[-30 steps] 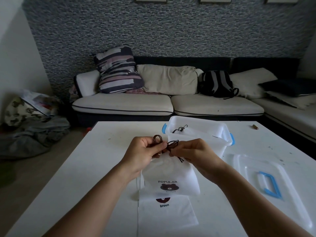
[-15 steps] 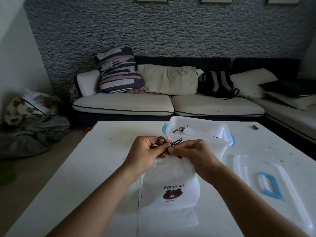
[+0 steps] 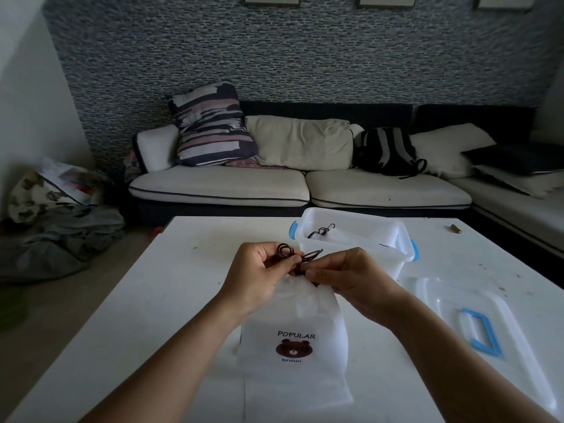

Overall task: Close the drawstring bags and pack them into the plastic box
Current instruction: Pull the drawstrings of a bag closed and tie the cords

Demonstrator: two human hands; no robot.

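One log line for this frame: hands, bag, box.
left hand: pinching drawstring | right hand: pinching drawstring | bag: on table, mouth cinched | plastic box: open, one bag inside | lid: on table

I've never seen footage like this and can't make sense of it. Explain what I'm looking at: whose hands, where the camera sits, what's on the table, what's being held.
No machine here: a person wears one camera on the head, looking down at their own hands. The left hand and right hand pinch the dark drawstring at the gathered top of a white bear-print bag. Another white bag lies flat underneath. On the white table also stand an open plastic box, with a bag's dark cord showing inside, and its lid with a blue handle, at the right.
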